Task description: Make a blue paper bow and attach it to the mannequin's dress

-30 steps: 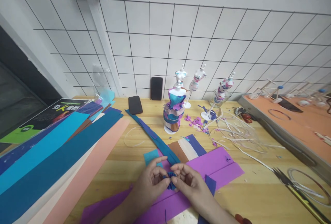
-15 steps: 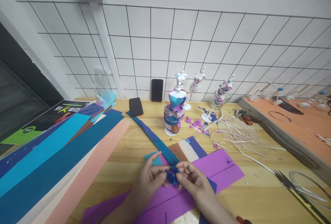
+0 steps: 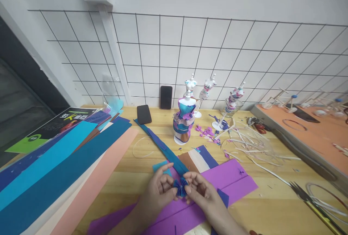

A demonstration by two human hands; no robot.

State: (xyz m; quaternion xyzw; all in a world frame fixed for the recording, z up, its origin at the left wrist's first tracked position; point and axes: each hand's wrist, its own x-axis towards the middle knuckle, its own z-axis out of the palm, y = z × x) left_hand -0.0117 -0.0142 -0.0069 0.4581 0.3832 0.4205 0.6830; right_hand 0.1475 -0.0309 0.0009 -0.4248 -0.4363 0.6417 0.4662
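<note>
Between my two hands is a small blue pleated paper rosette (image 3: 180, 187), its folds fanning out from a pinched middle. My left hand (image 3: 160, 188) is closed on its left edge between thumb and fingers, the index finger raised above it. On the other side, my right hand (image 3: 200, 191) pinches the right edge. Both hands hover over purple crepe paper (image 3: 233, 177), which spreads below them. A long teal paper strip (image 3: 168, 152) runs up and left from behind the rosette. Beyond it stands a mini dress form (image 3: 185, 119) dressed in teal, purple and brown paper.
Long coloured paper sheets (image 3: 67, 162) cover the left side. Two phones, one lying flat (image 3: 144, 114) and one leaning on the wall (image 3: 166, 97), are at the back. Several more dress forms, purple scraps (image 3: 208, 131), tangled white strips (image 3: 247, 141) and tweezers (image 3: 307, 198) lie rightward.
The rosette has gone from a nearly round fan to a more bow-like, two-sided shape. Both hands keep hold of it. The camera view has tilted slightly up.
</note>
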